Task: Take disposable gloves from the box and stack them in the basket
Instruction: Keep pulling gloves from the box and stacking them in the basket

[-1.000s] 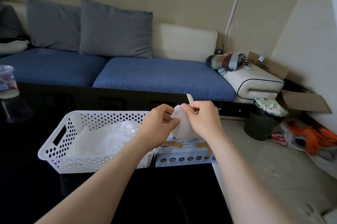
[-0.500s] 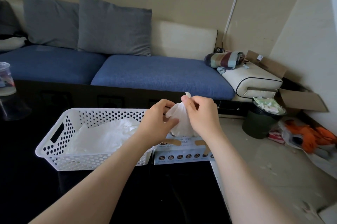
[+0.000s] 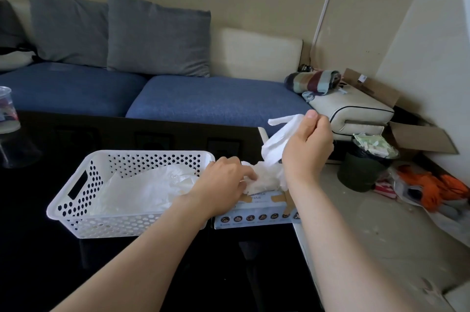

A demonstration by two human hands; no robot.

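Black table point(image 3: 38, 261): right hand point(image 3: 306, 145) pinches glove point(image 3: 276, 144), left hand point(image 3: 221, 184) grips gloves point(image 3: 267, 178); box point(image 3: 254, 216) print unreadable.

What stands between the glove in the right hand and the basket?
Only the left hand, holding the wad at the box, lies between; the basket is open-topped, so the glove can pass over it.

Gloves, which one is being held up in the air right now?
The glove pinched in the right hand, high above the box. The crumpled bunch the left hand holds sits at the box opening; the other gloves lie in the basket.
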